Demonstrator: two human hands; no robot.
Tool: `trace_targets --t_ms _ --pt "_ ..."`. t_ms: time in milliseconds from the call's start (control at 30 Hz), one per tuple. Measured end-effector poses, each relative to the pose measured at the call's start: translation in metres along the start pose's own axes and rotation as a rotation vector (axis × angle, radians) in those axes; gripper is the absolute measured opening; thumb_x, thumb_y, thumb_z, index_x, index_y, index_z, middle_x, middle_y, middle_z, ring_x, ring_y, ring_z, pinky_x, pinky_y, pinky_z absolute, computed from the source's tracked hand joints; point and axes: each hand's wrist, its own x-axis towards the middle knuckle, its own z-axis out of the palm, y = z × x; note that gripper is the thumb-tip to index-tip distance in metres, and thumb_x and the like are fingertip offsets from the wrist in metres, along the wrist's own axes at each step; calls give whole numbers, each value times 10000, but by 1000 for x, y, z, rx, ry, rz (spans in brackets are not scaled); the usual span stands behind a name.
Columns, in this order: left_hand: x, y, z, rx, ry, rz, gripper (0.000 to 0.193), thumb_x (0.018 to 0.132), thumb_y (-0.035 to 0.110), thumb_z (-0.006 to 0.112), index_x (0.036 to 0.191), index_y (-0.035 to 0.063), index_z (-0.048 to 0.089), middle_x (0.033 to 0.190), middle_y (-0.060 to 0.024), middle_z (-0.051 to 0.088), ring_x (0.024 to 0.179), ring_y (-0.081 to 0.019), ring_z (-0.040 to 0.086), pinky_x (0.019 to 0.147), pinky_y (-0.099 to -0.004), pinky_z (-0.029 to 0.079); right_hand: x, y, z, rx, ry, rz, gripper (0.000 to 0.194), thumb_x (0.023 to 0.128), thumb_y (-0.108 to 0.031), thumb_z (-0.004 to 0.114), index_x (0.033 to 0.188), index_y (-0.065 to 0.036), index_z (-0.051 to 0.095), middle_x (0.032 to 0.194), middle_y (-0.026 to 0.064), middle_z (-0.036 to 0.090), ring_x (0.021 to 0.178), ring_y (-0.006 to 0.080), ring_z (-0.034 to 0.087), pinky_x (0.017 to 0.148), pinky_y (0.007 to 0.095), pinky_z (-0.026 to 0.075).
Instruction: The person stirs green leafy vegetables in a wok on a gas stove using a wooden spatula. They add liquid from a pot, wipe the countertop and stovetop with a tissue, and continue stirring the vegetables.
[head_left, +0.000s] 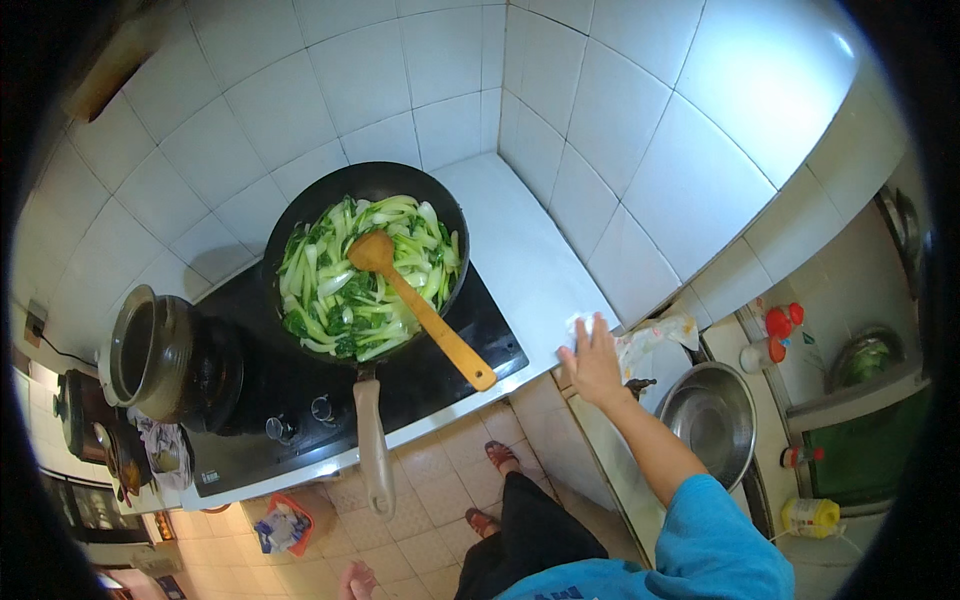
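A black wok (365, 169) with a beige handle stands on the black glass cooktop (487, 322). Chopped leafy greens (322, 262) fill it, and a wooden spatula (431, 319) lies across them with its handle over the rim. My right hand (592, 356) rests at the right end of the white counter (517, 262), fingers spread slightly, touching a small white thing (576, 327) whose kind I cannot tell. Low in the picture hangs my left hand (358, 579), over the floor, with its fingers partly curled; whether it holds anything does not show.
A dark metal pot (161, 360) stands on the cooktop's left. At right are a steel basin (709, 424), a patterned cloth or bag (660, 341), red-capped jars (763, 354) and a yellow bottle (810, 517). A red bin (301, 536) sits on the floor. Tiled walls bound the counter.
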Motion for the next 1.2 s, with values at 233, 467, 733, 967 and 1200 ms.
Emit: trace_targets --t_ms 233,467,733,967,1200 --pt "18 -4 41 10 -35 21 383 982 267 442 1211 -20 552 1166 -139 604 987 -194 590 865 -324 471 93 3 23 -45 44 -16 759 909 -463 489 1394 76 265 1442 358 155 1336 495 196 1099 516 184" --pt "30 -8 67 175 81 -53 309 946 204 498 1150 -8 595 1019 -86 645 906 -171 618 768 -293 493 242 -30 63 -27 44 -111 778 916 -510 443 1418 48 241 1472 324 128 1373 450 139 1112 499 159" --pt "19 11 92 318 268 -271 322 919 194 518 1182 8 528 976 -86 583 795 -170 550 680 -303 450 397 -87 103 38 42 -180 586 927 -315 455 1398 4 313 1458 308 205 1345 441 229 1100 477 219" --pt "5 11 96 355 342 -437 361 855 133 561 1179 13 455 838 -75 524 626 -147 477 496 -293 391 421 -139 116 359 302 -320 244 834 -57 522 1043 -49 648 1134 185 548 1089 346 510 913 420 447" --pt "17 28 116 331 283 -415 335 894 176 531 1182 11 487 916 -83 546 729 -160 504 593 -298 416 436 -147 113 252 315 -650 213 714 -11 585 833 -121 722 880 42 602 926 256 535 813 343 466"
